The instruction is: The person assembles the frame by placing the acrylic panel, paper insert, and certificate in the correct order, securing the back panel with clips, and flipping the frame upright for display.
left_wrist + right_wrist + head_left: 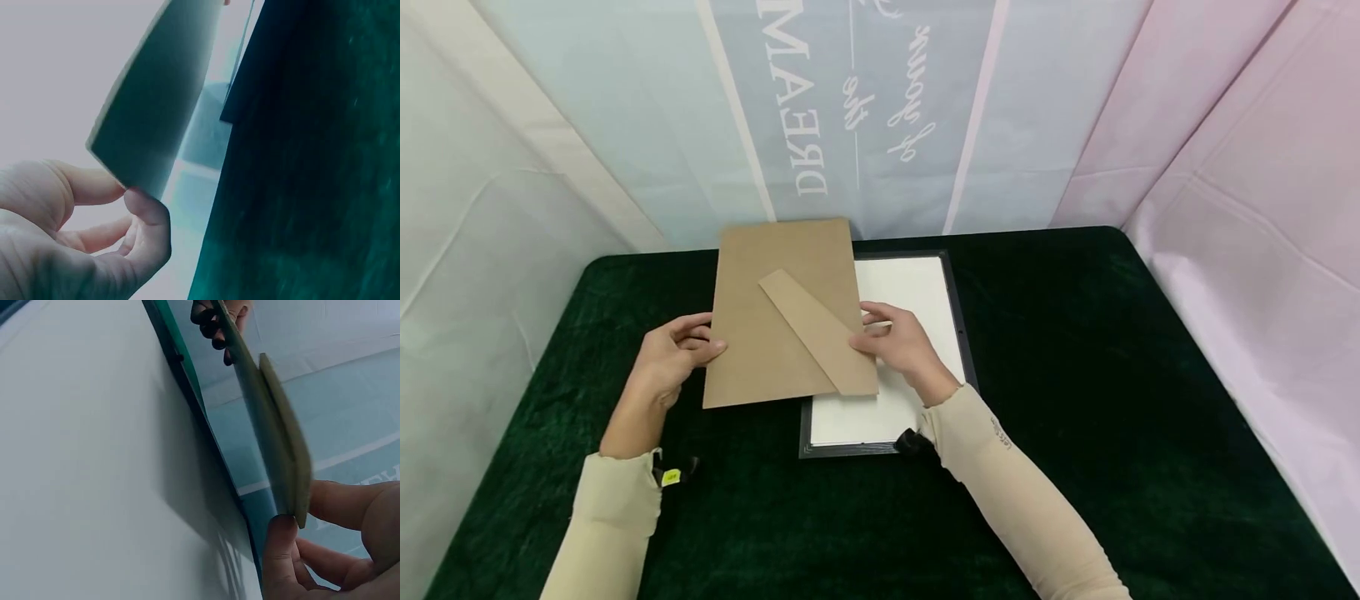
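Note:
A brown picture-frame backing board (752, 333) with a slanted easel leg (820, 337) is held above the table. My left hand (673, 354) pinches its left edge between thumb and fingers; the left wrist view shows the fingertips at the board's edge (147, 112). At the right edge, my right hand (898, 342) grips the board near the leg's lower part. The right wrist view shows the board edge-on (269, 437), apart from the white surface. Partly covered by the board, a dark picture frame (958, 329) with a white sheet (910, 279) inside lies on the table.
Dark green velvety cloth (1097, 400) covers the table. Behind the table hangs a pale blue curtain (662, 108) with mirrored lettering, with a pinkish curtain (1247, 167) at the right and a whitish one (482, 225) at the left.

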Demonstrator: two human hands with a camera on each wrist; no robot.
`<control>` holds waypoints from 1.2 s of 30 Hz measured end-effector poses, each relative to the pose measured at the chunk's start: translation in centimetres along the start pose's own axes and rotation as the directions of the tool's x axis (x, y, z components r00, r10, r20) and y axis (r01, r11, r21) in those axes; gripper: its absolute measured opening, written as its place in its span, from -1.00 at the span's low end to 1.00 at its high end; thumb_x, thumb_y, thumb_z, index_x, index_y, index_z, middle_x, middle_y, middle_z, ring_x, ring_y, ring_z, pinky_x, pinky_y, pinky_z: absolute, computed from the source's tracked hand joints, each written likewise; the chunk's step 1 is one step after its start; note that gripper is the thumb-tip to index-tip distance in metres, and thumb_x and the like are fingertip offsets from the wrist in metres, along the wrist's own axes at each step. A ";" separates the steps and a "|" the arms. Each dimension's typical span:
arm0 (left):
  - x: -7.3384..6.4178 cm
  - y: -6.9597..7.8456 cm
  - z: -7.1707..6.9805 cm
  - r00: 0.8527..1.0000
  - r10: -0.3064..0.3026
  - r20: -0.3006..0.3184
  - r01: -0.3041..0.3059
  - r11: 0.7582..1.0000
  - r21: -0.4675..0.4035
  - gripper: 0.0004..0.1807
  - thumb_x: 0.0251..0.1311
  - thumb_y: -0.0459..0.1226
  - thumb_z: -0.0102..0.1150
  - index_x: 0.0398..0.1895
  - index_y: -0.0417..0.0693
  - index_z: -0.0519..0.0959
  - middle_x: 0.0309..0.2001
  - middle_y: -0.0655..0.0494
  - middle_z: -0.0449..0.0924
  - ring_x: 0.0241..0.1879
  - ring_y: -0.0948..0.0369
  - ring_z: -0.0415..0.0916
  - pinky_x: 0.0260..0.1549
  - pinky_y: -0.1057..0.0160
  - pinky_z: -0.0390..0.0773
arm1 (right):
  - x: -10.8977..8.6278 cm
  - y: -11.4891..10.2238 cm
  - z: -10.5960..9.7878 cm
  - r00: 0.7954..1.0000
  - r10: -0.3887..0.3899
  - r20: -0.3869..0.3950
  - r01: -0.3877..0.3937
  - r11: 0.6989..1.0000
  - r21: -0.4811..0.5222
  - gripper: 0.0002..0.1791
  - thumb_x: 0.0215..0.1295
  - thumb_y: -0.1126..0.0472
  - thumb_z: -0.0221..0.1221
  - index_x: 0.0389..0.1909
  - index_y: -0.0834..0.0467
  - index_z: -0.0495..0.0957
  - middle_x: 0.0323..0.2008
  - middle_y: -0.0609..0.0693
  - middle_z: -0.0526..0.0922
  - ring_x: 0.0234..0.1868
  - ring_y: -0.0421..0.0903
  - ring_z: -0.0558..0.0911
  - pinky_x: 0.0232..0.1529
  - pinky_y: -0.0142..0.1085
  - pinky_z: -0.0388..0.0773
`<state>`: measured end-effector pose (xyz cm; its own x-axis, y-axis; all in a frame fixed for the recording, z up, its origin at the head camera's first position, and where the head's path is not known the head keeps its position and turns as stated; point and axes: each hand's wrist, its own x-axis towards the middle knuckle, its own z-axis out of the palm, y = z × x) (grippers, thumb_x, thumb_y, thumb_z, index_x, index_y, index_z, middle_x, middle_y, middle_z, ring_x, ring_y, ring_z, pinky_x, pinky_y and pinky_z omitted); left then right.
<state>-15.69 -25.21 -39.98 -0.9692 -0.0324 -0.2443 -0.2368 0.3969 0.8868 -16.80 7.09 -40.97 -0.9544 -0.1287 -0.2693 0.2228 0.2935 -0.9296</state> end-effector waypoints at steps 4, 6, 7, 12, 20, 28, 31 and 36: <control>-0.5 0.6 0.9 0.999 0.038 -0.036 -0.038 0.999 -0.010 -0.32 0.29 -0.25 0.29 0.45 -0.14 0.30 -0.10 0.19 0.42 -0.26 0.44 0.52 -0.25 0.51 0.63 | -0.3 0.0 -1.1 1.000 0.004 -0.010 -0.004 1.000 0.001 -0.29 0.19 0.27 0.39 0.37 -0.07 0.42 0.18 0.01 0.53 0.09 -0.03 0.65 -0.04 -0.25 0.60; -0.8 0.9 1.2 0.997 0.052 -0.049 -0.053 0.998 -0.015 -0.33 0.28 -0.24 0.29 0.44 -0.12 0.33 -0.11 0.21 0.43 -0.26 0.44 0.52 -0.26 0.50 0.63 | -0.5 -0.2 -1.6 1.000 -0.001 -0.012 0.001 1.000 -0.017 -0.29 0.19 0.26 0.39 0.37 -0.09 0.42 0.17 -0.01 0.53 0.07 -0.04 0.65 -0.06 -0.24 0.58; -1.0 1.0 1.3 0.997 0.057 -0.057 -0.058 0.998 -0.021 -0.34 0.27 -0.24 0.30 0.43 -0.12 0.34 -0.12 0.23 0.45 -0.27 0.44 0.53 -0.27 0.50 0.63 | -0.5 -0.3 -1.9 1.000 -0.005 -0.010 0.005 0.999 -0.033 -0.28 0.19 0.24 0.39 0.38 -0.10 0.41 0.17 -0.02 0.52 0.07 -0.05 0.64 -0.06 -0.24 0.57; -1.4 1.3 2.3 0.995 0.083 -0.052 -0.084 0.996 -0.026 -0.37 0.27 -0.22 0.31 0.40 -0.12 0.40 -0.14 0.22 0.50 -0.27 0.44 0.56 -0.26 0.46 0.65 | -0.9 -0.5 -3.6 1.000 0.001 0.011 0.000 0.996 -0.089 -0.24 0.20 0.19 0.39 0.43 -0.15 0.35 0.18 -0.05 0.49 0.08 -0.05 0.59 -0.06 -0.22 0.50; -1.3 1.0 4.8 0.998 0.046 0.041 -0.042 0.995 -0.087 -0.41 0.29 -0.33 0.27 0.40 -0.08 0.41 -0.04 0.02 0.54 -0.25 0.41 0.61 -0.16 0.37 0.68 | -1.2 1.3 -6.7 0.997 0.008 0.079 0.001 0.993 -0.119 -0.15 0.21 0.23 0.38 0.49 -0.14 0.24 0.14 0.06 0.46 0.05 0.00 0.56 0.00 -0.23 0.50; -1.2 1.2 7.0 1.000 0.012 -0.016 -0.013 0.996 -0.092 -0.46 0.25 -0.31 0.32 0.32 0.01 0.50 0.05 -0.07 0.57 -0.19 0.35 0.63 -0.18 0.46 0.65 | -1.7 1.9 -8.7 0.995 -0.013 0.094 0.025 0.992 -0.122 -0.11 0.20 0.28 0.37 0.51 -0.11 0.19 0.12 0.11 0.43 0.00 0.01 0.51 -0.07 -0.27 0.50; -1.2 1.6 7.7 1.000 0.015 -0.011 -0.016 0.995 -0.098 -0.46 0.23 -0.32 0.33 0.30 0.02 0.52 0.04 -0.06 0.58 -0.18 0.32 0.64 -0.18 0.45 0.66 | -2.0 1.6 -9.5 0.996 -0.015 0.087 0.028 0.989 -0.146 -0.11 0.21 0.29 0.36 0.52 -0.06 0.17 0.09 0.11 0.43 -0.04 -0.01 0.48 -0.08 -0.32 0.50; -1.3 2.8 8.6 0.999 0.033 0.015 -0.032 0.997 -0.074 -0.45 0.22 -0.36 0.33 0.30 0.04 0.51 0.04 -0.05 0.59 -0.14 0.25 0.64 -0.05 0.32 0.67 | -2.5 1.3 -10.9 0.994 -0.033 0.103 0.052 0.981 -0.184 -0.10 0.24 0.31 0.33 0.54 0.06 0.10 0.05 0.12 0.40 -0.11 -0.03 0.45 -0.09 -0.40 0.53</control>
<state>-14.47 -16.18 -40.51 -0.9754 -0.0058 -0.2204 -0.2100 0.3291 0.9207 -16.24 18.12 -38.78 -0.9356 -0.2356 -0.2630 0.1325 0.4562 -0.8800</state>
